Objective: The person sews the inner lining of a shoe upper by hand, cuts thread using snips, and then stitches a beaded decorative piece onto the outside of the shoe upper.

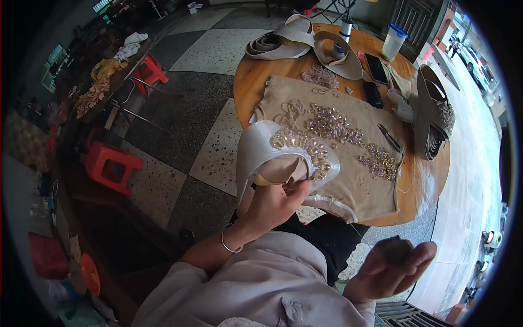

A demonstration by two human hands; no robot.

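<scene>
My left hand (278,204), with a bracelet at the wrist, grips the lower edge of a pale curved piece (252,143). Clear and gold beads (305,143) line the piece's curved opening. Away from the table, at the lower right, my right hand (389,270) is raised with its fingers curled at a small dark object (396,250), too blurred to name. Beyond the held piece, a beige cloth (338,188) lies on the round wooden table, bearing loose crystals (332,122), a second pile of crystals (379,162) and strung beads (292,111).
Round table (248,71) holds rolled pale strips (280,41), black tweezers (389,137), a phone (376,68), a dark case (372,95), a blue-lidded container (394,43) and more curved pieces (433,109). Red stools (111,163) stand at the left.
</scene>
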